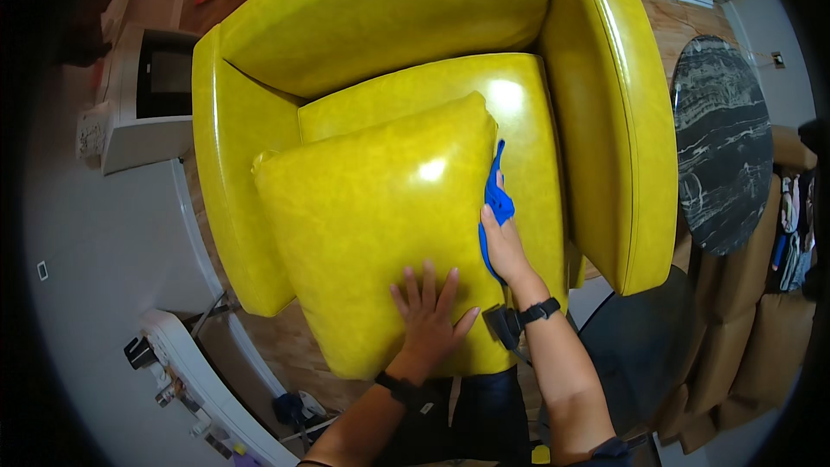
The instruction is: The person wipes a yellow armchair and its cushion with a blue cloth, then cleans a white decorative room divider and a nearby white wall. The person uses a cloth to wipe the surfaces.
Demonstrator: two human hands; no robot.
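Observation:
A glossy yellow leather-look cushion (369, 227) lies tilted on the seat of a matching armchair (402, 19), its near part reaching past the seat's front. My left hand (429, 318) rests flat on the cushion near its lower edge, fingers spread, holding nothing. At the cushion's right side, my right hand (502, 243) holds a blue cloth (499, 201) against that edge. Part of the cloth and some fingers are hidden behind the hand and cushion. Both wrists wear black straps, the right one with a small black device.
An oval black marble-patterned tabletop (723, 143) stands right of the armchair, near a brown sofa (733, 324) with clothes on it. To the left are a white cabinet (149, 143) and, lower down, a white table (201, 376) holding several small items.

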